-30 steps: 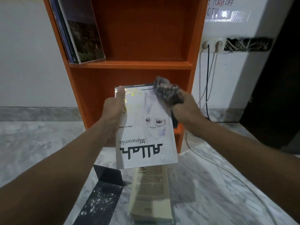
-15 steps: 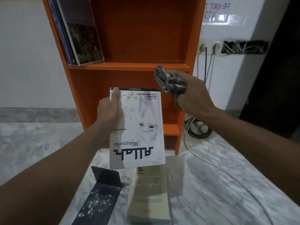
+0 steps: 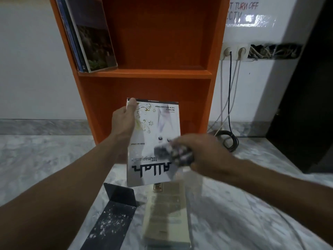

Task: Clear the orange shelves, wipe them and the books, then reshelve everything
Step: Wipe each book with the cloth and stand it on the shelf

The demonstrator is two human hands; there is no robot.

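My left hand (image 3: pixel 124 121) grips the left edge of a white book (image 3: pixel 153 127), held upside down in front of the orange shelf unit (image 3: pixel 144 73). My right hand (image 3: pixel 203 154) is closed on a crumpled grey cloth (image 3: pixel 173 153) that presses against the lower right of the book's cover; the hand is blurred. A few dark books (image 3: pixel 90 37) lean at the left of the upper shelf. The lower shelf behind the white book is mostly hidden.
On the marble floor lie a beige book (image 3: pixel 167 213) and a dusty black metal bookend (image 3: pixel 115 213) below my hands. Wall sockets (image 3: pixel 234 51) with cables (image 3: pixel 229 98) sit right of the shelf, with a coil of cable on the floor. A dark doorway is far right.
My right hand with the cloth has swept down from the book's top right corner to its lower cover. The book has stayed in my left hand.
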